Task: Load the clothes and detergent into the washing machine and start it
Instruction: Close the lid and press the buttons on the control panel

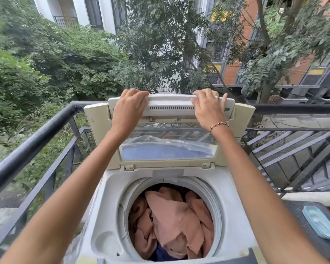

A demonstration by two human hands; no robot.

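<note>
Both arms are reaching far over the cream-white plastic top-loading washing machine (234, 206), which is standing against the black metal balcony railing (36, 134).

The machine's hinged cream plastic lid with a clear window (170, 107) is standing upright at the far side, folded at its middle.

Left hand (129, 107) is gripping the lid's top edge near the left corner. Its fingers are lying together and curling over the edge.

Right hand (208, 109) is gripping the same edge near the right corner. Its fingers are curling over the edge too, with the outermost finger sticking up straighter. It is wearing a thin ring (216, 97), and a beaded bracelet (218, 125) is sitting on the wrist.

The round drum opening (213, 197) is lying uncovered on the near side of the lid. Crumpled peach-pink clothes (171, 221) are filling the drum, and a dark blue fabric piece (163, 252) is showing under them at the near edge.

A pale blue oblong plastic tray (319, 222) is resting on a dark surface to the near right, apart from the machine.

Green trees (46, 63) and buildings are showing beyond the railing.
</note>
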